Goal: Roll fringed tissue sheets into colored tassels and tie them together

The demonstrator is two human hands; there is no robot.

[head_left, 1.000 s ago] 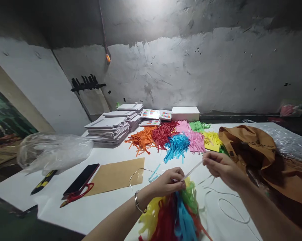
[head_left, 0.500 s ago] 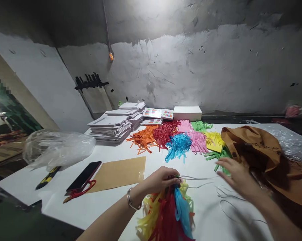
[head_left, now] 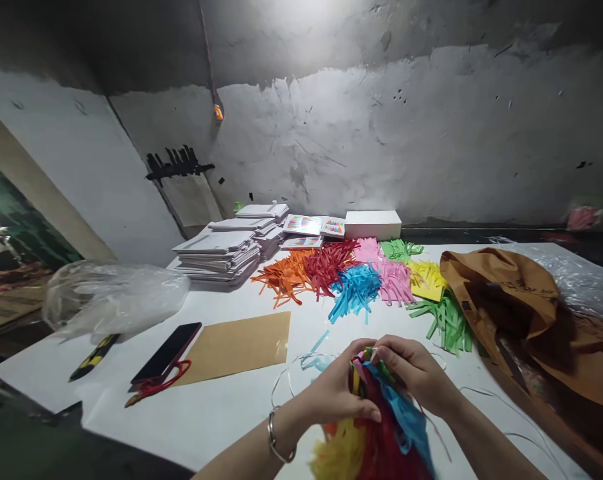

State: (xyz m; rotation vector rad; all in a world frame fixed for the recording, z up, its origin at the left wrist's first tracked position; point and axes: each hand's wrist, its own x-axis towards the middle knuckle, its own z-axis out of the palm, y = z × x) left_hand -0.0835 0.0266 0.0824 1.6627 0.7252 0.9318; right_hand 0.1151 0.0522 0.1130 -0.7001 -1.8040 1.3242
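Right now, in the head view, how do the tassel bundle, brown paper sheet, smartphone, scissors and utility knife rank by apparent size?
1. Tassel bundle, nearest the camera and cut off by the frame
2. Brown paper sheet
3. Smartphone
Unranked: scissors and utility knife, both smallest and about alike

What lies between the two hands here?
A multicoloured fringed bundle, its gathered top between the left hand and right hand, in the head view.

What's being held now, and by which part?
The multicolored streamer bundle, at its gathered top end: the left hand wraps it, and the right hand's fingertips are on the same end.
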